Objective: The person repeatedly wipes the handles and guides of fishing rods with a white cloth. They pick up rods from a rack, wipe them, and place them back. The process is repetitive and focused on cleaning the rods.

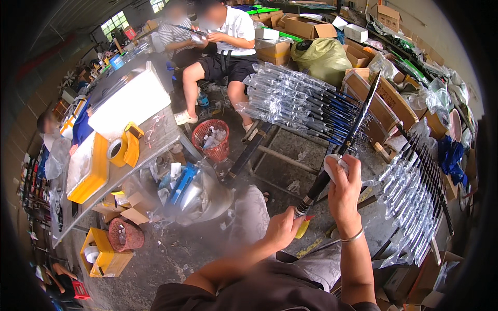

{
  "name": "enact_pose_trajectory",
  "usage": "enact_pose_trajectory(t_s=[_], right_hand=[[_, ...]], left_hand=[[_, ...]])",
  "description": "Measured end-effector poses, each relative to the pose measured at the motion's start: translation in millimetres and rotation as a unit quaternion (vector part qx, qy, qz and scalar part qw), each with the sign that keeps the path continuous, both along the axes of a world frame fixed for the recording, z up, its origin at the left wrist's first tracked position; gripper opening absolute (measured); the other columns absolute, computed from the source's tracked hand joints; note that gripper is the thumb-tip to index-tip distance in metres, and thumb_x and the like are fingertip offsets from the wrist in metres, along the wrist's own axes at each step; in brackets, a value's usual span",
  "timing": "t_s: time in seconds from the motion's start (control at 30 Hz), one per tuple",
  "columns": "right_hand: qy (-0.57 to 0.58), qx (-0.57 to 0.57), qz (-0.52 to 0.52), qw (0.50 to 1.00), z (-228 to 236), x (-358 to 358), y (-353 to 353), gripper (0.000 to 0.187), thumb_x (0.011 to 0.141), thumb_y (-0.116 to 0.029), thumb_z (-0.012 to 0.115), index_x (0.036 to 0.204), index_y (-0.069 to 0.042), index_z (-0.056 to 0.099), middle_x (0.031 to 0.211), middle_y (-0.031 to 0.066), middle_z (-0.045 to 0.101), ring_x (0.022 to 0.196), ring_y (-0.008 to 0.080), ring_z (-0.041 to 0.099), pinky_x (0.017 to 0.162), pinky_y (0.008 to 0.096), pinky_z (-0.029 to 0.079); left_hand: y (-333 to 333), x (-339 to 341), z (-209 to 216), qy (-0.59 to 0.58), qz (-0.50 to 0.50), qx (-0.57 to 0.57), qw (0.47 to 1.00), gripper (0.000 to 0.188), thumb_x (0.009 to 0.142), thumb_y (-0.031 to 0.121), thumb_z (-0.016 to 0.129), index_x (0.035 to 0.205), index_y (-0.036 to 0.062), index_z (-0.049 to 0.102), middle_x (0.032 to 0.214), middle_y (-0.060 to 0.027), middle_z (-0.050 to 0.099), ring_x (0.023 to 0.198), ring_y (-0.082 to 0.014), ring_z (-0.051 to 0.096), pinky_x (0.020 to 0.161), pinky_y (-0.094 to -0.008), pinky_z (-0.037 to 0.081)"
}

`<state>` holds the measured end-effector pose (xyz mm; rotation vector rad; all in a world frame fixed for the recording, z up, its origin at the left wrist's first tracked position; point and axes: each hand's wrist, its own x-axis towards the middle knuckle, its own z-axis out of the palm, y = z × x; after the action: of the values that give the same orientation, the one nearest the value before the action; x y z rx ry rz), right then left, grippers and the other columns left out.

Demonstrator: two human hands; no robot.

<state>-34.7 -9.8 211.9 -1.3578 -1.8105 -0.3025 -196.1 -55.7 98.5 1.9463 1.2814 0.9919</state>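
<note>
A black fishing rod (317, 187) slants from my lap up and away to the right. My left hand (281, 228) is closed round its lower end, next to a silvery ringed section. Higher up, my right hand (344, 191), with a bracelet at the wrist, pinches a white wad of cloth or tissue (336, 161) against the rod. Something yellow and red shows just below the left fingers, too hidden to name. Beyond the rod, several plastic-sleeved fishing rods (290, 98) lie side by side on a rack.
More wrapped rods (410, 194) lean at the right. At left stands a table (155, 150) with tape rolls (117, 150) and a foam box (132, 103). A red basket (210, 142) and a plastic bag (199, 199) are on the floor. Ahead sits a co-worker (236, 31) handling a rod.
</note>
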Motion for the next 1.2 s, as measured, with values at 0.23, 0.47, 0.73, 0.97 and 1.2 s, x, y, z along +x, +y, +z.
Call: enact_pose_trajectory(t_s=[0.23, 0.47, 0.73, 0.97, 1.2], right_hand=[[-0.002, -0.028, 0.069, 0.997, -29.9, -9.2, -17.0, 0.033, 0.069, 0.003, 0.065, 0.102, -0.001, 0.065, 0.099, 0.0157, 0.052, 0.085, 0.0331, 0.057, 0.067, 0.0367, 0.051], [-0.003, 0.036, -0.006, 0.999, -13.5, -3.8, -3.0, 0.040, 0.063, 0.011, 0.058, 0.101, -0.001, 0.064, 0.102, 0.0170, 0.052, 0.088, 0.0340, 0.057, 0.069, 0.0402, 0.050], [0.040, -0.005, 0.065, 0.997, -18.0, -4.8, -4.8, 0.048, 0.063, 0.013, 0.050, 0.106, -0.003, 0.064, 0.103, 0.0210, 0.049, 0.089, 0.0369, 0.057, 0.071, 0.0402, 0.050], [0.022, 0.016, 0.096, 0.995, -42.7, -10.6, -22.4, 0.042, 0.063, 0.011, 0.057, 0.103, 0.000, 0.065, 0.096, 0.0180, 0.052, 0.084, 0.0339, 0.057, 0.066, 0.0395, 0.051], [0.005, 0.048, -0.016, 0.999, -14.3, 9.5, -2.0, 0.036, 0.069, 0.001, 0.062, 0.105, -0.001, 0.063, 0.100, 0.0149, 0.052, 0.085, 0.0292, 0.056, 0.068, 0.0359, 0.050]], left_hand=[[6.7, 5.0, 6.2, -0.050, -0.004, -0.040, 0.998, 0.021, 0.088, 0.015, 0.062, 0.085, 0.0002, 0.047, 0.061, -0.0204, 0.054, 0.061, -0.0428, 0.056, 0.050, -0.0461, 0.040], [-0.2, 2.3, 17.1, -0.050, -0.036, -0.099, 0.993, 0.020, 0.088, 0.015, 0.060, 0.088, -0.0007, 0.048, 0.067, -0.0207, 0.058, 0.066, -0.0429, 0.059, 0.054, -0.0447, 0.044], [10.8, 1.9, 12.1, -0.027, -0.009, -0.052, 0.998, 0.017, 0.088, 0.010, 0.060, 0.096, -0.0026, 0.051, 0.074, -0.0204, 0.063, 0.067, -0.0389, 0.063, 0.055, -0.0416, 0.047], [14.4, 3.4, 16.7, -0.008, 0.028, 0.062, 0.998, 0.017, 0.083, 0.015, 0.066, 0.087, 0.0036, 0.054, 0.061, -0.0152, 0.058, 0.056, -0.0378, 0.058, 0.049, -0.0448, 0.042], [14.8, 2.2, 27.9, 0.041, 0.070, 0.085, 0.993, 0.017, 0.078, 0.011, 0.070, 0.083, 0.0015, 0.058, 0.067, -0.0155, 0.060, 0.055, -0.0335, 0.057, 0.050, -0.0391, 0.043]])
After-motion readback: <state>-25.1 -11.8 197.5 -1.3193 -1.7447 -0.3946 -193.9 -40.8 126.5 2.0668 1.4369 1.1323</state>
